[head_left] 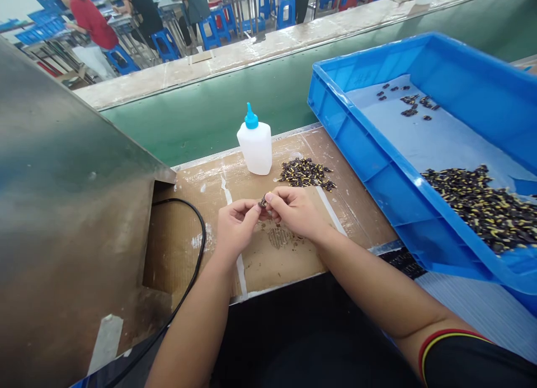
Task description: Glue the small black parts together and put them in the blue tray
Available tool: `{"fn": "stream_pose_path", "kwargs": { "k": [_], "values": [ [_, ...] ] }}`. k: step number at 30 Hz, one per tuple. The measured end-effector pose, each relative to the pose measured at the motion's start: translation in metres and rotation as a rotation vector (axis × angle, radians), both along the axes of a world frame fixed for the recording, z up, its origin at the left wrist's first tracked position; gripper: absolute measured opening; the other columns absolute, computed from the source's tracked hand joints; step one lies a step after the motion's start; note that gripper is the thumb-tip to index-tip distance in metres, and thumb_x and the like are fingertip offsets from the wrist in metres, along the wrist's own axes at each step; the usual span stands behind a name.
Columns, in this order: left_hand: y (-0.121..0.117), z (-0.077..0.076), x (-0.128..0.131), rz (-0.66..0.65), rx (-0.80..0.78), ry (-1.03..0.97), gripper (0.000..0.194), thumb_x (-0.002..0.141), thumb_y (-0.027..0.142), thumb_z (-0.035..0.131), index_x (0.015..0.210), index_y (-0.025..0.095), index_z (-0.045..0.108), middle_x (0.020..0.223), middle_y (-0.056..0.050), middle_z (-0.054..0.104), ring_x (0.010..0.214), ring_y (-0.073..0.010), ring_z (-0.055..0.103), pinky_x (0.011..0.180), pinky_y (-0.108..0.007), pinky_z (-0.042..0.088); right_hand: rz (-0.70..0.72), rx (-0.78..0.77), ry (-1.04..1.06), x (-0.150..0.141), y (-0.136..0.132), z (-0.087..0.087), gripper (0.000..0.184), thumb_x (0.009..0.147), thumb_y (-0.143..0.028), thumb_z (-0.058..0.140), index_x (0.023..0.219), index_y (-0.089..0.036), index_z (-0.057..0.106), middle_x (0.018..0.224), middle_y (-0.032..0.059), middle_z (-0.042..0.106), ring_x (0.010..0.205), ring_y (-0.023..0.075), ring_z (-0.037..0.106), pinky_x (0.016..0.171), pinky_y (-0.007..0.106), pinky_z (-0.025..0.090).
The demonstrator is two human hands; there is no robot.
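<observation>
Both hands meet over the cardboard-covered bench (268,259), pinching a small dark part (263,202) between them. My left hand (238,223) holds it from the left with thumb and forefinger. From the right, my right hand (293,209) grips at its other end, where a bit of yellow shows. The fingertips partly cover the part, so its exact kind cannot be made out. Just beyond the right hand lies a heap of small black-and-yellow parts (304,173). A white squeeze bottle (257,147) with a blue nozzle stands upright behind the hands.
To the right, a large blue crate (377,153) holds many more black-and-yellow parts (486,209). A metal housing (75,209) fills the left side, with a black cable (203,231) curving beside it. A green conveyor belt (188,114) runs behind; people and blue stools (165,44) are beyond.
</observation>
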State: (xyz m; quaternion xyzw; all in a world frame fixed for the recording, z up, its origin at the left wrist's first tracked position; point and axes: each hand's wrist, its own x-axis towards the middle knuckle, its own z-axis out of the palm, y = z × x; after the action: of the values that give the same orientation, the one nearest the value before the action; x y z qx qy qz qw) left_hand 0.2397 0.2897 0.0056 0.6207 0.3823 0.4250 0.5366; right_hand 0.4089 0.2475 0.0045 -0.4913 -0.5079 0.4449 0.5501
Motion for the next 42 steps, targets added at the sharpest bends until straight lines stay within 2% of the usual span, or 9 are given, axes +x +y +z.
{"fn": "stream_pose_path", "kwargs": {
  "k": [4, 9, 12, 23, 28, 32, 38, 40, 42],
  "values": [
    [-0.002, 0.002, 0.001, -0.026, 0.012, -0.01, 0.021, 0.086, 0.038, 0.079, 0.079, 0.018, 0.081, 0.078, -0.009, 0.078, 0.07, -0.0209, 0.075, 0.07, -0.032, 0.067, -0.035, 0.02, -0.068, 0.0, -0.001, 0.001, 0.041, 0.098, -0.043, 0.063, 0.064, -0.02, 0.061, 0.061, -0.0015, 0.06, 0.056, 0.0112, 0.051, 0.055, 0.025, 0.041],
    [-0.004, 0.003, 0.002, 0.01, 0.036, 0.029, 0.016, 0.083, 0.032, 0.08, 0.078, 0.017, 0.081, 0.076, -0.007, 0.078, 0.068, -0.0178, 0.073, 0.066, -0.026, 0.063, -0.079, 0.039, -0.164, 0.001, -0.001, 0.001, 0.039, 0.098, -0.039, 0.063, 0.064, -0.02, 0.061, 0.061, -0.0022, 0.059, 0.059, 0.0116, 0.049, 0.057, 0.026, 0.038],
    [-0.003, 0.002, 0.002, 0.014, 0.028, 0.038, 0.015, 0.082, 0.032, 0.08, 0.078, 0.017, 0.081, 0.077, -0.008, 0.078, 0.068, -0.0181, 0.073, 0.066, -0.027, 0.063, -0.084, 0.042, -0.197, 0.001, -0.001, 0.001, 0.039, 0.098, -0.04, 0.062, 0.065, -0.02, 0.062, 0.061, -0.0024, 0.059, 0.06, 0.0117, 0.049, 0.058, 0.026, 0.037],
    [-0.003, 0.003, 0.003, 0.032, -0.088, 0.018, 0.021, 0.078, 0.035, 0.079, 0.071, 0.015, 0.077, 0.072, -0.008, 0.076, 0.065, -0.0167, 0.069, 0.063, -0.025, 0.058, -0.081, 0.021, -0.2, 0.0, 0.0, 0.002, 0.038, 0.098, -0.038, 0.061, 0.066, -0.018, 0.067, 0.061, -0.002, 0.062, 0.059, 0.0115, 0.053, 0.059, 0.025, 0.04],
    [-0.004, 0.003, 0.003, 0.033, -0.08, 0.026, 0.022, 0.078, 0.035, 0.078, 0.072, 0.015, 0.076, 0.072, -0.007, 0.075, 0.065, -0.0169, 0.069, 0.064, -0.026, 0.058, -0.068, 0.012, -0.179, 0.0, 0.0, 0.002, 0.039, 0.098, -0.039, 0.06, 0.065, -0.018, 0.066, 0.061, -0.0019, 0.064, 0.058, 0.011, 0.054, 0.058, 0.025, 0.04],
    [-0.004, -0.002, 0.0, 0.063, 0.052, 0.103, 0.018, 0.084, 0.032, 0.074, 0.074, 0.017, 0.076, 0.075, -0.006, 0.076, 0.069, -0.0169, 0.07, 0.067, -0.026, 0.057, -0.094, 0.036, -0.208, 0.0, 0.0, 0.002, 0.035, 0.098, -0.039, 0.062, 0.069, -0.019, 0.067, 0.065, -0.0015, 0.065, 0.061, 0.0116, 0.056, 0.058, 0.025, 0.042],
    [-0.004, -0.006, 0.001, 0.15, 0.605, 0.295, 0.013, 0.091, 0.02, 0.07, 0.079, 0.02, 0.072, 0.085, -0.003, 0.077, 0.077, -0.0154, 0.071, 0.077, -0.028, 0.056, -0.135, 0.087, -0.143, 0.0, 0.001, 0.001, 0.013, 0.093, -0.032, 0.067, 0.091, -0.019, 0.072, 0.08, 0.0003, 0.074, 0.071, 0.014, 0.067, 0.067, 0.026, 0.052],
    [-0.003, -0.006, 0.002, 0.154, 0.679, 0.307, 0.012, 0.092, 0.018, 0.069, 0.081, 0.02, 0.073, 0.088, -0.003, 0.078, 0.08, -0.0158, 0.073, 0.08, -0.028, 0.057, -0.122, 0.111, -0.144, 0.001, 0.001, 0.001, 0.012, 0.094, -0.03, 0.066, 0.091, -0.02, 0.072, 0.082, 0.0003, 0.073, 0.072, 0.0137, 0.066, 0.066, 0.026, 0.052],
    [-0.002, -0.006, 0.001, 0.147, 0.673, 0.295, 0.01, 0.093, 0.018, 0.069, 0.086, 0.021, 0.074, 0.092, -0.003, 0.079, 0.083, -0.0162, 0.074, 0.081, -0.028, 0.059, -0.115, 0.143, -0.165, 0.002, 0.0, 0.001, 0.011, 0.094, -0.028, 0.066, 0.091, -0.02, 0.073, 0.082, -0.0001, 0.072, 0.072, 0.013, 0.065, 0.065, 0.025, 0.05]
  ]
}}
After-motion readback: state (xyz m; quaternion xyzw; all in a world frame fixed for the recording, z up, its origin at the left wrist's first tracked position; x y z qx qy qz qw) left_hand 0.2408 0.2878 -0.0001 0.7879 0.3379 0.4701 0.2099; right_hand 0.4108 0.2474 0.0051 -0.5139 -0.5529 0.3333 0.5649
